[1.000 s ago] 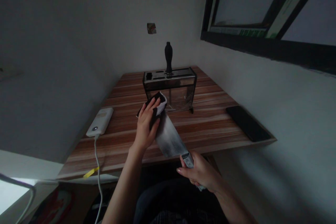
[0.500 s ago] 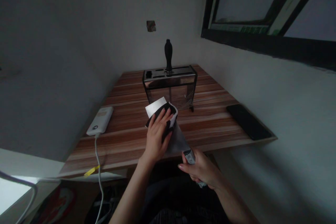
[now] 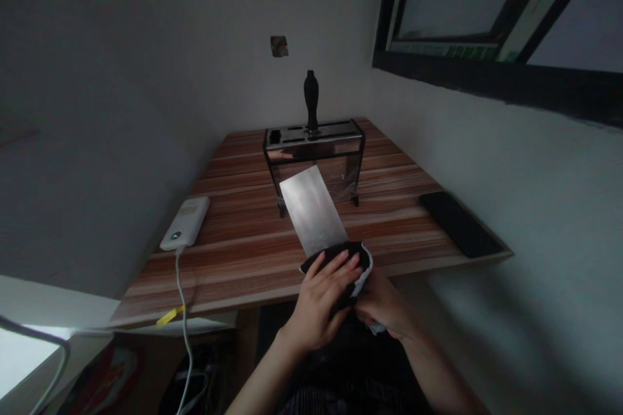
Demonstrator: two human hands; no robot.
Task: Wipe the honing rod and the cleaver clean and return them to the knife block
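A cleaver with a broad, shiny rectangular blade points away from me over the front of the table. My right hand is closed around its handle, which is mostly hidden. My left hand presses a black cloth with a white edge onto the blade close to the handle, fingers bent over the cloth. Beyond the blade tip stands a knife block with a metal slotted top and clear sides. One black-handled tool sticks up from it.
A white power bank lies on the left of the wood-grain table, its cable with a yellow tag hanging over the front edge. At the right edge lies a black phone. Walls flank the table, with a window frame upper right.
My left hand has slid the cloth down the blade from near its tip to near the handle, toward my right hand. More of the blade now shows.
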